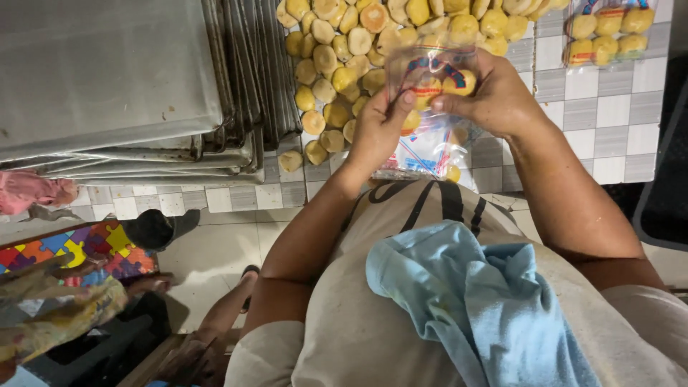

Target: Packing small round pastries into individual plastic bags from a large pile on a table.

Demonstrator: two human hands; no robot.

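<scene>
We are in the filling step, as we judge it: our left hand (378,132) and right hand (494,97) share one grip on a clear plastic bag (430,107), each pinching a side of its mouth between thumb and fingers, so both hands are closed on the bag and carry nothing else. The bag hangs from the grip above the tiled worktop (609,115), its lower part draping back toward our body. Inside it, just under the grip, sit a few round yellow pastries (459,83), so it looks only partly filled. The film is thin, glossy and crinkled, with red and blue printing across it, and it sags limp below the fingers

Beyond the grip, and touching the bag's far edge, lies the loose heap of pastries (337,64), pale yellow to browned on top. Further to the right of the grip rests a filled packet (609,32) of the same pastries. Well to the left of the grip stands a stack of metal baking trays (143,86)

The next move, we think, calls for keeping the mouth spread with one hand so the other can be freed without the film collapsing
</scene>
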